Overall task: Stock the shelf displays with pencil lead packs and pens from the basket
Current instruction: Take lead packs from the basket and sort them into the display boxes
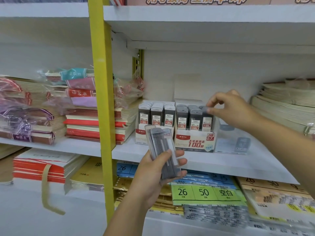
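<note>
Left hand (pixel 154 176) fingers curled round bundle of lead packs (pixel 163 150) below shelf (pixel 153 151). Right hand (pixel 228 108) fingertips pinch one pack (pixel 205 109) atop 0.7 display box (pixel 196 133), rightmost row.

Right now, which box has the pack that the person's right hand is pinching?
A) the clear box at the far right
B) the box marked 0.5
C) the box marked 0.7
C: the right hand pinches the top of a lead pack standing in the rightmost row of the 0.7 box, while the left hand holds spare packs.
</note>
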`<state>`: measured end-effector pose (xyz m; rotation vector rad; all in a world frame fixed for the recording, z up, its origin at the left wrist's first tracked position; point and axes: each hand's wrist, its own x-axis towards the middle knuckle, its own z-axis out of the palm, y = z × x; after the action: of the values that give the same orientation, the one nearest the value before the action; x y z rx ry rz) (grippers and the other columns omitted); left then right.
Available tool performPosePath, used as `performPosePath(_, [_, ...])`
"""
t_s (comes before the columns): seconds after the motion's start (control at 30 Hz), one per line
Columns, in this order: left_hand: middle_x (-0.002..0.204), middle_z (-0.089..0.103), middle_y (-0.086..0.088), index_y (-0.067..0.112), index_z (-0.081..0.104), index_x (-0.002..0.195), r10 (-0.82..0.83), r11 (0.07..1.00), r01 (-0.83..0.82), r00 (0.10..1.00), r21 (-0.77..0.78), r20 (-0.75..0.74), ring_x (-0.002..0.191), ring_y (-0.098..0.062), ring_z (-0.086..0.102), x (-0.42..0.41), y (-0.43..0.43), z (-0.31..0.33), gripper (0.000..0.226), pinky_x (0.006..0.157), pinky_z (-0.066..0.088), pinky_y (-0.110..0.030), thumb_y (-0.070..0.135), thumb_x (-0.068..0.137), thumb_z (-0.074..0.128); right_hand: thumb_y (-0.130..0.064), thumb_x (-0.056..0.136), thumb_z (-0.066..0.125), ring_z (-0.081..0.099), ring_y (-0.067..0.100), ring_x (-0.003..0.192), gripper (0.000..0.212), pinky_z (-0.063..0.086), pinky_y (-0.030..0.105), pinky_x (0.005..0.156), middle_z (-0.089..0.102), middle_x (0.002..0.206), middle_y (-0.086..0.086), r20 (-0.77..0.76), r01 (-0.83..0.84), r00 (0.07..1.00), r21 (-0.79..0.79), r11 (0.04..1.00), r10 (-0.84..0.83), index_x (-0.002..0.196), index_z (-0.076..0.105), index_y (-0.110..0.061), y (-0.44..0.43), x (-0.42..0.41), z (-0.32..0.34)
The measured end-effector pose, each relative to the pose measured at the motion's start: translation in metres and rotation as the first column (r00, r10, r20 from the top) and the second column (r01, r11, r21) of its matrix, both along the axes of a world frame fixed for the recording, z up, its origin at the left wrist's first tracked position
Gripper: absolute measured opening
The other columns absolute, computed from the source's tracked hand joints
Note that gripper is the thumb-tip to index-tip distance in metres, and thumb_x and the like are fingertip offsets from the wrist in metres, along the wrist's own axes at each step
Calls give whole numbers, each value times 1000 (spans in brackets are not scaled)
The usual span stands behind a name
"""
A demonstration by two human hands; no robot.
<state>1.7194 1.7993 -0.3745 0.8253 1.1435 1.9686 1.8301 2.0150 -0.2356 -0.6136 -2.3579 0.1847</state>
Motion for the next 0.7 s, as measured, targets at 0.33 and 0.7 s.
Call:
performPosePath(0.33, [117,75,-12,14,59,125,-145,989,146,987,9,-65,107,-30,72,10,-12,7,27,76,62,-39,20,99,60,-37,93,55,53,-6,89,15,37,8,68,60,92,-24,-220,-194,962,-146,970,159,105,63,-43,-80,19,-47])
performPosePath(0.7, [123,71,-14,15,68,121,-245,968,247,969,-55,27,117,-28,68,20,-27,7,27,89,59,-49,18,94,67,-6,96,56,57,12,59,29,45,23,57,71,78,-2,-457,-595,804,-601,534,381,103,65,-32,-107,34,-74])
